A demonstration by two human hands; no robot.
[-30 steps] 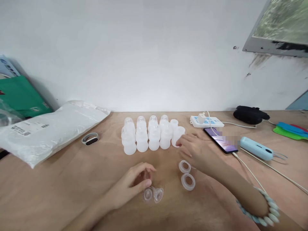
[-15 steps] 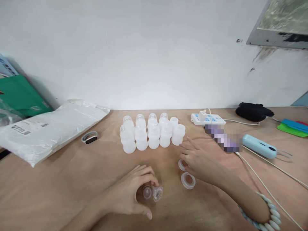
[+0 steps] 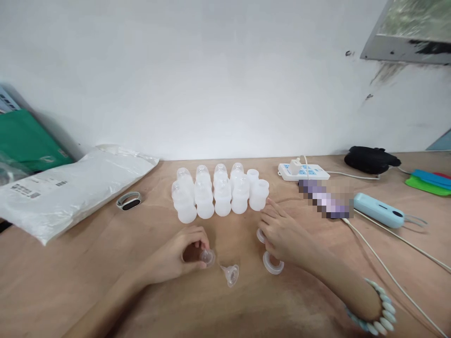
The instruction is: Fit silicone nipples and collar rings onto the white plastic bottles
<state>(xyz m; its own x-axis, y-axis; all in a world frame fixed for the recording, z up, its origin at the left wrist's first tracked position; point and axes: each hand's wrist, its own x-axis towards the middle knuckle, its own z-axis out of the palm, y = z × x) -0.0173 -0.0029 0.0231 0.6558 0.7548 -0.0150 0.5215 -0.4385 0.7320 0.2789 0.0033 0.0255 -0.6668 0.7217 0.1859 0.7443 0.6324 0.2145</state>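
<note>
My left hand (image 3: 183, 256) pinches a clear bottle teat (image 3: 207, 257) between thumb and fingertips, just above or at the tabletop. A second clear teat (image 3: 231, 275) lies on its side to the right of it. At the right, my right hand (image 3: 282, 234) has its thumb and a finger at a translucent collar ring (image 3: 261, 235), partly covered by the hand. Another collar ring (image 3: 273, 264) lies flat just below that hand. Two rows of white baby bottles (image 3: 222, 202) stand ahead; most wear clear domed caps. At the right end, a front bottle (image 3: 259, 196) and a rear bottle (image 3: 252, 176) have bare necks.
A white plastic parcel (image 3: 77, 183) and a fitness band (image 3: 129, 201) lie at the left. On the right are a power strip (image 3: 315, 172), a blurred-out phone (image 3: 324, 199), a light-blue device (image 3: 378, 210), cables and a black pouch (image 3: 371, 159). A wall rises behind.
My left hand has closed on one teat and moved it up and left, away from the other teat. My right hand has shifted slightly left, the far ring with it.
</note>
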